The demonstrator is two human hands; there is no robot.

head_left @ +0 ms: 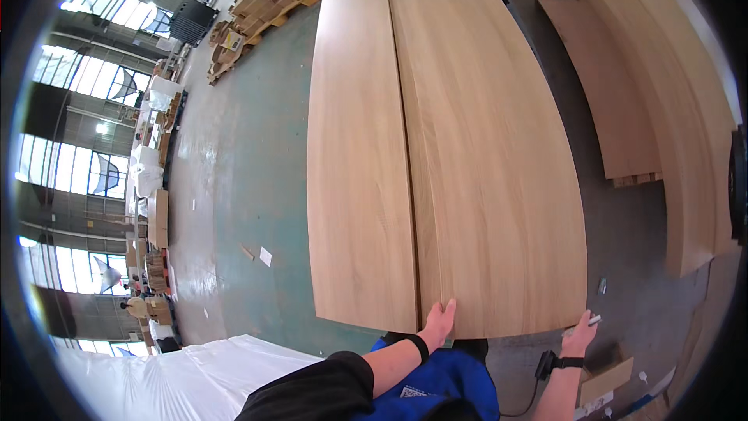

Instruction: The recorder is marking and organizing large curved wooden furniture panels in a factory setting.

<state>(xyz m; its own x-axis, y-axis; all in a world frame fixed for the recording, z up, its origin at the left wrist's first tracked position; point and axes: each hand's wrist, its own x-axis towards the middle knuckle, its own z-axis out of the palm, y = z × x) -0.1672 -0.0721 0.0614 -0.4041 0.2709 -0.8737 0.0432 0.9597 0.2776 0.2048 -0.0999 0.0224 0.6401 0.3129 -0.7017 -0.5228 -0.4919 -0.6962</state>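
Wood panel (499, 164) lies right of a narrower panel (358, 148); left hand (438, 325) half-curls at the wider one's near edge (whether gripping, I cannot tell), right hand (580, 337) closes round a white stick (595, 320) beside its corner.

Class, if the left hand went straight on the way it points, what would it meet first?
The wider wooden board: the left hand appears to touch its near edge. Whether it would slide over or under is unclear.
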